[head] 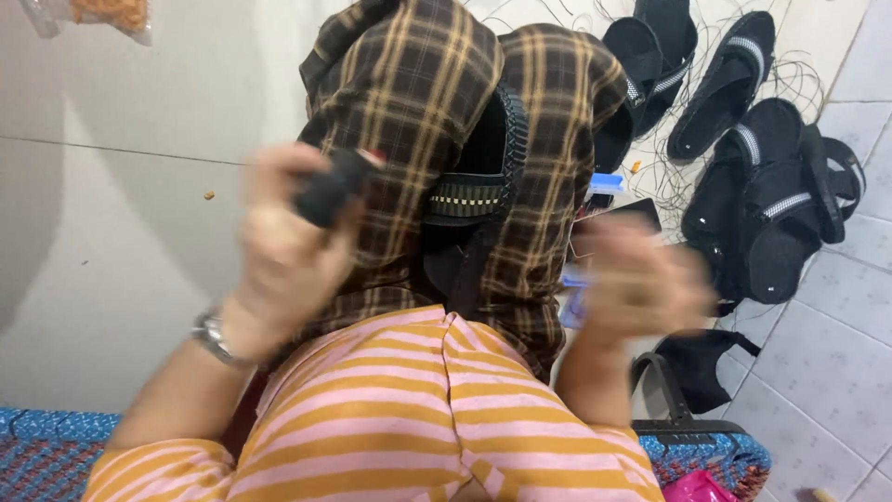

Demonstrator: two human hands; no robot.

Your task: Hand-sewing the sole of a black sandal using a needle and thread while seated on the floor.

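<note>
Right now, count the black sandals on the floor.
At least 5, some may be hidden: two overlapping at top, one slanted beside them, two piled at right. One more sandal is between the knees.

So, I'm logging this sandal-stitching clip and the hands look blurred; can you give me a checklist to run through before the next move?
1. Left hand has a firm grip on the dark tool: ok, fingers wrap it.
2. Right hand holds something: cannot tell, it is motion-blurred.
3. Black sandal strap piece is held steady between the knees: ok, it sits clamped between the plaid trouser legs.
4. Thread runs clear from the strap to a hand: cannot tell, none shows near the hands.
5. Finished black sandals lie out of the way: ok, they are on the tiled floor to the right.
</note>
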